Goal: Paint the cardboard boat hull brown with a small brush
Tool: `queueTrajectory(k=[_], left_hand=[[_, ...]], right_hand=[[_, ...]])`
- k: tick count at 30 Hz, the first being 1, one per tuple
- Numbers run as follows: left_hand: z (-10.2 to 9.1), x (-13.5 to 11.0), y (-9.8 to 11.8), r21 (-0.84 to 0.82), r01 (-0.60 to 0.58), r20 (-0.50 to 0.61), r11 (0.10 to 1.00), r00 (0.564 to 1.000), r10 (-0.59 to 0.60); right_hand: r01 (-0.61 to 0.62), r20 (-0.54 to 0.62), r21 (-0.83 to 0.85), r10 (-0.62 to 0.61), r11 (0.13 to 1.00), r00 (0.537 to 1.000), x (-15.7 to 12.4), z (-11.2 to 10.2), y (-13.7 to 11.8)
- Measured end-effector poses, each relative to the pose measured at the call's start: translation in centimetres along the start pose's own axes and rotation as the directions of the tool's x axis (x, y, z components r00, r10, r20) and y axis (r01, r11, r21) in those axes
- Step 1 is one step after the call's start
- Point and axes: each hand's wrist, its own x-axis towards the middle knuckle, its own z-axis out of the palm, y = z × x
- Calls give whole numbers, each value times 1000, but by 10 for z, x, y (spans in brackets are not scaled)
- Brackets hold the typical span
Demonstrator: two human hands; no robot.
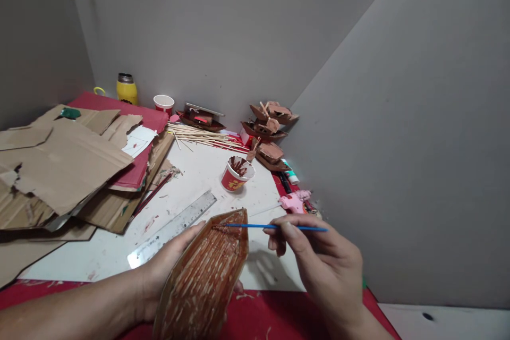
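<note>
A model boat hull (207,281), streaked with reddish-brown paint inside, is tilted toward me near the table's front edge. My left hand (165,263) grips it from the left and below, with fingertips showing under its right side. Between the thumb and fingers of my right hand (319,255) is a thin blue paintbrush (263,226). Its tip meets the inside of the hull near the pointed far end. Beyond the hull stands a red and white paper cup (235,176) with brown paint smeared inside.
Cardboard sheets (67,164) are piled at the left. A metal ruler (175,226) lies behind my left hand. Thin wooden sticks (207,137), several brown model boats (271,151) and a pink glue gun (294,201) lie farther back and right. A yellow bottle (126,89) stands by the wall.
</note>
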Motion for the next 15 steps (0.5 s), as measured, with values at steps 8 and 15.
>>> queueTrajectory(k=[8, 15], left_hand=[[-1, 1, 0, -12, 16, 4, 1000, 1000, -16], [-1, 2, 0, 21, 19, -39, 1000, 999, -18]], right_hand=[[52, 28, 60, -54, 997, 998, -5, 0, 2], [93, -48, -12, -94, 996, 994, -2, -3, 7]])
